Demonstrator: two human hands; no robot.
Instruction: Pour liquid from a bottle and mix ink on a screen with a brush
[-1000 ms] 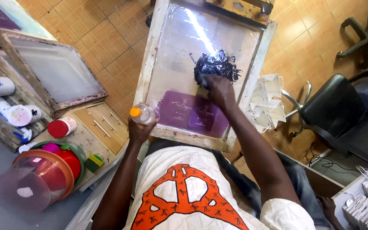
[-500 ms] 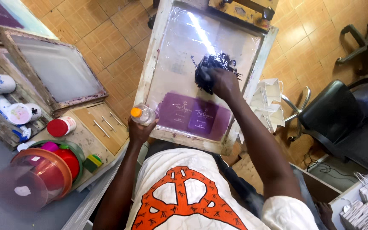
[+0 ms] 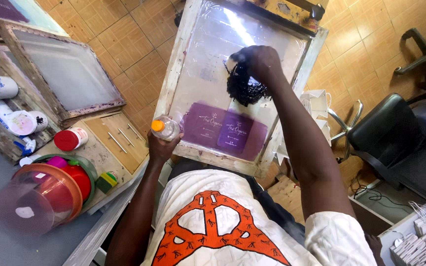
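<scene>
A wooden-framed printing screen leans in front of me, its mesh pale with a purple inked patch near the lower edge. My right hand presses a black tangled scrubbing pad against the mesh above the purple patch. My left hand grips a small clear bottle with an orange cap at the frame's lower left edge. I wear a white shirt with an orange emblem.
A second framed screen lies to the left. On the grey bench sit a stack of coloured plastic tubs, a red-lidded jar, white tubes and a sponge. A black office chair stands right; stacked paper bags lie lower right.
My right hand has moved the scrubbing pad up the mesh, away from the purple patch. The left hand keeps the bottle in the same place.
</scene>
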